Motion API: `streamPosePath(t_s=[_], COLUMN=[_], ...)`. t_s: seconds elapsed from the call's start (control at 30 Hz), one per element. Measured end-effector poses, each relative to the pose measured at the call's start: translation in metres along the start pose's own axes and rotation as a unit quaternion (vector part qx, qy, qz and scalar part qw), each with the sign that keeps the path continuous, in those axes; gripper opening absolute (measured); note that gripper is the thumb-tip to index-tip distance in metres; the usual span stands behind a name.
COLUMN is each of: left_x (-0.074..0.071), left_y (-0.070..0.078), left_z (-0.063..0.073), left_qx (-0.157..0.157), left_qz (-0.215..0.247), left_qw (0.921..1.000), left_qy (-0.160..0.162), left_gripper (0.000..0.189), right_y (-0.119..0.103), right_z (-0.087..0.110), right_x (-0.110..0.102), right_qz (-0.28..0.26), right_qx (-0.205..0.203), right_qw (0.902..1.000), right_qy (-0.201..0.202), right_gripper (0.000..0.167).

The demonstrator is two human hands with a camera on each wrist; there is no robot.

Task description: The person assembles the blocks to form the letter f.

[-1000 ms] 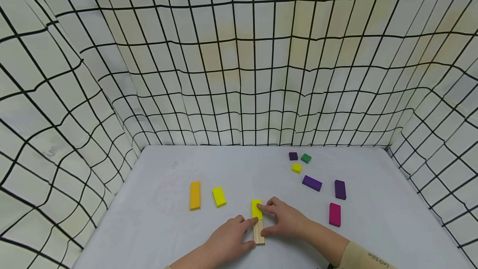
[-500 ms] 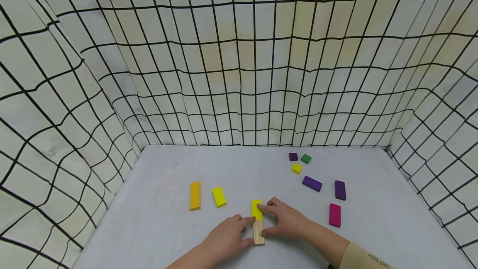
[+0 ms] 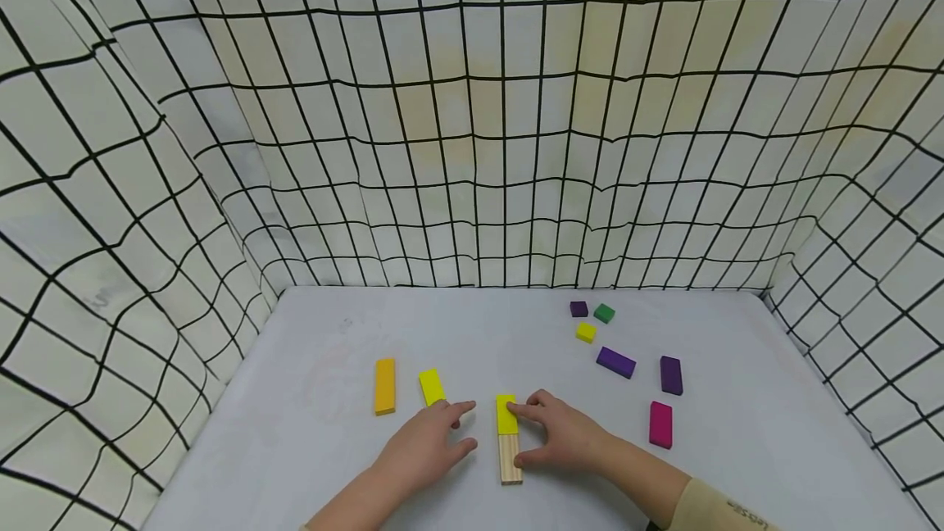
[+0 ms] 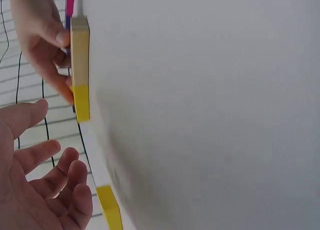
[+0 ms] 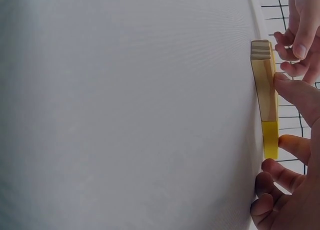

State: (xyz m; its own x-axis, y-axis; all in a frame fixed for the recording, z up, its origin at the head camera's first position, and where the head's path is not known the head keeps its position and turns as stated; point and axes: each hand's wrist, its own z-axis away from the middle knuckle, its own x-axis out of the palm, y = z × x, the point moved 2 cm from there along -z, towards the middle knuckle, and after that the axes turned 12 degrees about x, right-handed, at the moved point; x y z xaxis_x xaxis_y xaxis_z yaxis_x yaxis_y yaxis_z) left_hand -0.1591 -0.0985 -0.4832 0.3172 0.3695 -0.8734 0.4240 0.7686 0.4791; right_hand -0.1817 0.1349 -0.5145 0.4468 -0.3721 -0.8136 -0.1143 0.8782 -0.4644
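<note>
A plain wood-grain block (image 3: 510,459) and a yellow block (image 3: 506,414) lie end to end in a straight line in the head view. My right hand (image 3: 566,433) stays at their right side, its thumb touching the wooden block (image 5: 264,88) and its index finger on the yellow one (image 5: 270,140). To the left, my left hand (image 3: 419,447) is apart from the pair, fingers spread with nothing held. Its knuckles partly cover a second yellow block (image 3: 431,385). The left wrist view shows that hand's loose fingers (image 4: 65,165) below the joined blocks.
An orange block (image 3: 385,387) lies at the left of the white table (image 3: 310,465). Toward the right are purple blocks (image 3: 615,362), a pink block (image 3: 660,424), a small green block (image 3: 605,313) and a small yellow one (image 3: 586,332). Black netting (image 3: 501,138) surrounds the table.
My left hand has let go of the left side of the joined blocks and moved left toward the second yellow block. My right hand and the blocks stay in place.
</note>
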Motion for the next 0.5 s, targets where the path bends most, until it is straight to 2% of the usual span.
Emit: streamPosePath(t_s=[0.27,0.5], left_x=[-0.017,-0.037], left_y=[-0.027,-0.056], left_z=[0.006,0.013], left_qx=[-0.034,-0.072], left_qz=[-0.002,0.014], left_qw=[0.9975,0.9922], left_qy=[0.062,0.101], left_gripper=[0.055,0.056], right_y=[0.0,0.0], right_z=[-0.001,0.001], right_x=[0.0,-0.001], right_qz=[-0.001,-0.005], right_qx=[0.006,0.003], right_qw=[1.0,0.9999], right_qy=[-0.005,-0.009], right_gripper=[0.077,0.077])
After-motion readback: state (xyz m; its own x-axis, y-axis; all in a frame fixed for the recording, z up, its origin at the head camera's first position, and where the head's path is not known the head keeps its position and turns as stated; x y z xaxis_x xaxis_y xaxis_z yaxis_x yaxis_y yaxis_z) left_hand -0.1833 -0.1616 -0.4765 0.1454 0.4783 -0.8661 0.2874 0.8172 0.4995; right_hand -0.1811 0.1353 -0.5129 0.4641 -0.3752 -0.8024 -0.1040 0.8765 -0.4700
